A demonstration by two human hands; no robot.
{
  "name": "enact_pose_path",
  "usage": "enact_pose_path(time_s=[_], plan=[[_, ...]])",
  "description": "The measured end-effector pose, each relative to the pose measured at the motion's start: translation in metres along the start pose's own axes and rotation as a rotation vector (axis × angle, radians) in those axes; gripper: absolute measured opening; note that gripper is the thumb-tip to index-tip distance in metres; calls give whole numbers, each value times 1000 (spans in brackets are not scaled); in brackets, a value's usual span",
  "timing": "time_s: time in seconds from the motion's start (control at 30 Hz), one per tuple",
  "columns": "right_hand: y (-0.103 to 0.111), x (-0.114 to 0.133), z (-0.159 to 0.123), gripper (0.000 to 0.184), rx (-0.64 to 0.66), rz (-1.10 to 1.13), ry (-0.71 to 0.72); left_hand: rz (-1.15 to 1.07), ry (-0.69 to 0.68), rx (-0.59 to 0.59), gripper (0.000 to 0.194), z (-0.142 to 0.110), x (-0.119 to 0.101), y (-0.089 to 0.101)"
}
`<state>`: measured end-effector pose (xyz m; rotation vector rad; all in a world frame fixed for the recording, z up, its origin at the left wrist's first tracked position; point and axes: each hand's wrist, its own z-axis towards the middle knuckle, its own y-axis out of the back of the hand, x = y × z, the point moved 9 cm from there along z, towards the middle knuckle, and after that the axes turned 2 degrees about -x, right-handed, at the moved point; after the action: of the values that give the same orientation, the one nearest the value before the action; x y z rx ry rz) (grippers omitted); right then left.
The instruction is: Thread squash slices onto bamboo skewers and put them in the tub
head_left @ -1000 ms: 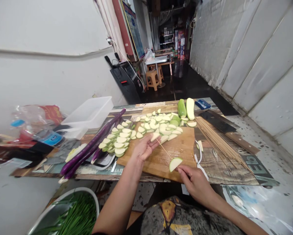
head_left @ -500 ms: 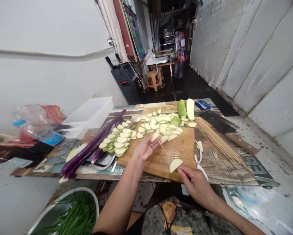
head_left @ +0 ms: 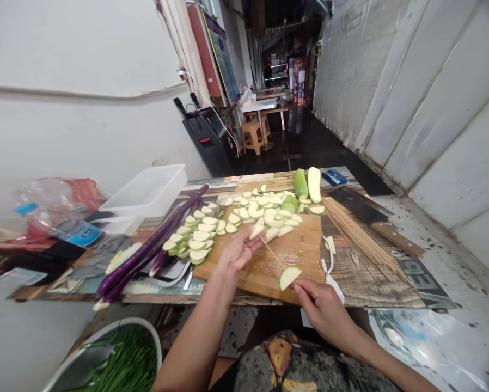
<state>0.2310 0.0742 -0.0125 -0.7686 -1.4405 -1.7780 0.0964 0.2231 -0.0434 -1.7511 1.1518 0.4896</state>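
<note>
Evidently, in the head view, the two hands work apart over the near part of the cutting board (head_left: 305, 234), joined only by a thin wooden skewer (head_left: 274, 256) that slants between them. The right hand (head_left: 323, 306) is closed on its near end, just behind a half-moon slice (head_left: 291, 277) already threaded there, green skin along its curved edge. The left hand (head_left: 239, 251), palm turned up, pinches a second slice (head_left: 256, 231) at the skewer's far end; whether the point has pierced it cannot be told. More slices (head_left: 275, 211) lie heaped over the far edge of the board and its left side, within easy reach of the left hand. To the right, on the desk (head_left: 346, 288), lie a bundle of skewers (head_left: 361, 234) and a cleaver (head_left: 356, 205); purple eggplants (head_left: 146, 253) lie to the left. To do this well, the left fingers should steady the slice by its faces or edges and stay out of the point's line, while the right hand pushes slowly and straight. Entering near the middle of the flesh, away from the thin rim, would probably lessen splitting; a small twist may help.
</note>
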Motion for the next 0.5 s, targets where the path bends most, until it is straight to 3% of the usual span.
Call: enact_pose_path(time_s=[0.5], plan=[[-6,-1,-1,29,8,-3,-26,61,-18,57,6,-5,2,-3]])
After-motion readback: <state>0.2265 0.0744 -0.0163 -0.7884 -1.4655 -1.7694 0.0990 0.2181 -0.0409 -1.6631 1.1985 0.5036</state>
